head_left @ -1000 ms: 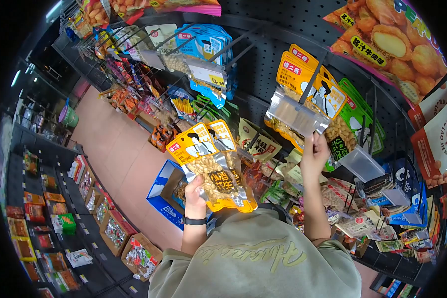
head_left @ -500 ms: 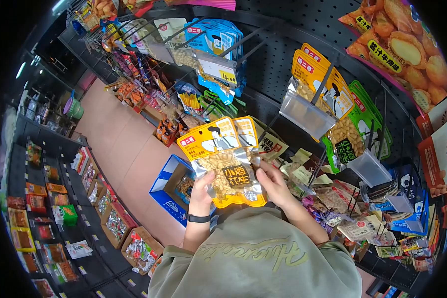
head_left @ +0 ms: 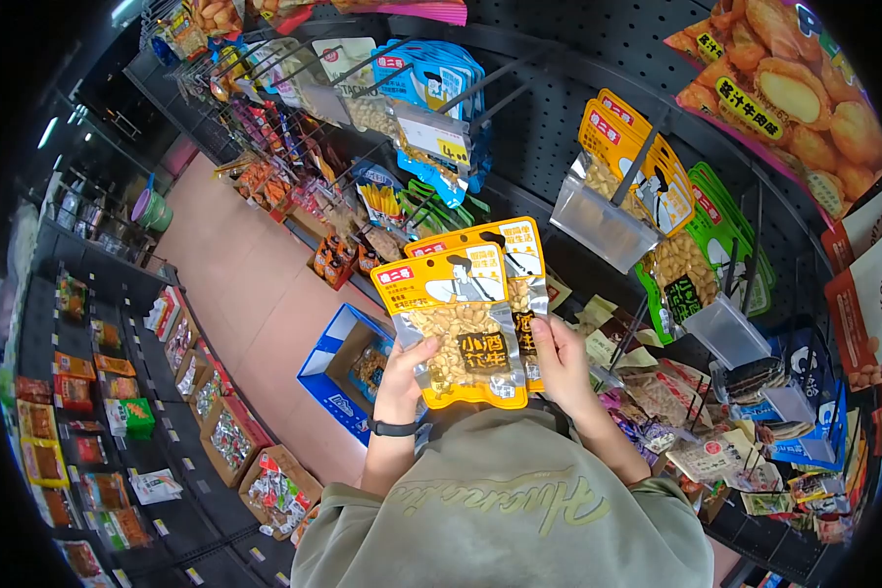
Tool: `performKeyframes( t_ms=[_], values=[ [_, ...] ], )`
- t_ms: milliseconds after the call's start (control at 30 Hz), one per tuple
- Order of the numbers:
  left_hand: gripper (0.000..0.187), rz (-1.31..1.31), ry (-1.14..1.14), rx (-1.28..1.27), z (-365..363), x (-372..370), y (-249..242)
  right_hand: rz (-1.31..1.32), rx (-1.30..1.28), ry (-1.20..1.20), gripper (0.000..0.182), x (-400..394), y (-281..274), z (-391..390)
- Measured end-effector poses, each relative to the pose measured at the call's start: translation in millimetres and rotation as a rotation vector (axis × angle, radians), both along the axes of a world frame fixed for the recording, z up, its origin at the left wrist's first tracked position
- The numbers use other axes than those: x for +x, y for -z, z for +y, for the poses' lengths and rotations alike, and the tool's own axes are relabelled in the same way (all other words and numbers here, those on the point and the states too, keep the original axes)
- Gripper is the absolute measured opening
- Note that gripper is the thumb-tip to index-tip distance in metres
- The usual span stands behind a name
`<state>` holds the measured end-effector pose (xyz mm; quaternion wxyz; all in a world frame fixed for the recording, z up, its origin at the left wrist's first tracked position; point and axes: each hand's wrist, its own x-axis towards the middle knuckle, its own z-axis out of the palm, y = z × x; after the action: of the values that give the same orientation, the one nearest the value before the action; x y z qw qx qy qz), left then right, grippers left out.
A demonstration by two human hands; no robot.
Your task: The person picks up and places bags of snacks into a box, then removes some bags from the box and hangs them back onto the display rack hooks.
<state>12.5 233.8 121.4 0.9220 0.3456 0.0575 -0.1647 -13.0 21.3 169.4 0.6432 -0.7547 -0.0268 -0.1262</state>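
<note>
Two yellow-topped peanut packets with clear windows are held up in front of my chest. My left hand (head_left: pixel 407 376), with a dark band at its wrist, grips the front peanut packet (head_left: pixel 453 328) by its left edge, thumb on top. The rear peanut packet (head_left: pixel 527 257) lies partly behind the front one, and my right hand (head_left: pixel 562 365) pinches its right edge. The two packets overlap, and their lower parts are near my green shirt.
Yellow packets (head_left: pixel 647 171) and green packets (head_left: pixel 701 245) hang on hooks at the right. Blue packets (head_left: pixel 431 78) hang above. A blue box (head_left: pixel 341 377) stands on the floor at the left, near low shelves (head_left: pixel 181 470) with snack packs.
The front packet has tilted to face me more squarely. The rear packet has shifted right and fanned out, showing more of its front. My right hand has moved slightly right.
</note>
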Motion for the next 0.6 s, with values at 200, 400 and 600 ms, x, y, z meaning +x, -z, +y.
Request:
performKeyframes(
  t_ms=[200, 400, 600],
  values=[
    [0.057, 0.000, 0.020, -0.031, 2.3, -3.8, 5.5, 0.082, 0.120, -0.125, 0.017, -1.1, -5.2, -2.2],
    [0.060, -0.022, 0.013, 0.028, 2.5, -6.3, -3.0, 0.041, 0.029, 0.035, 0.013, -2.3, -7.9, -11.1],
    [0.056, -0.023, -0.033, -0.103, 18.0, -3.1, 10.1, -0.109, -0.153, 0.231, 0.017, -7.3, -20.8, -30.0]
  ],
)
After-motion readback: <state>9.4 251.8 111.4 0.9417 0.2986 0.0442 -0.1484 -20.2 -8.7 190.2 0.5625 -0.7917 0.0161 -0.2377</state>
